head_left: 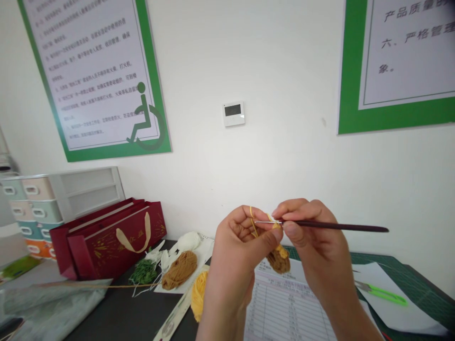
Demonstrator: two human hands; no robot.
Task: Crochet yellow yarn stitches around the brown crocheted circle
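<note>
My left hand (241, 246) pinches a small piece of crochet work (279, 258), brown at the bottom and yellow at the top. A strand of yellow yarn (250, 213) runs over its raised fingers. Between the thumb and fingers of my right hand (316, 237) is a crochet hook (341, 227) with a dark handle pointing right. Its thin metal tip reaches left to the yellow edge of the work, near my left fingertips. Partly behind my left forearm lies a ball of yellow yarn (198, 296). The exact stitch at the tip is too small to tell.
Brown yarn (180, 270), white yarn (189, 241) and green yarn (143, 272) lie left of my hands, before red gift bags (117, 239). A printed sheet (284, 303) is below my hands. A bright green cutter (386, 293) rests on white paper at right.
</note>
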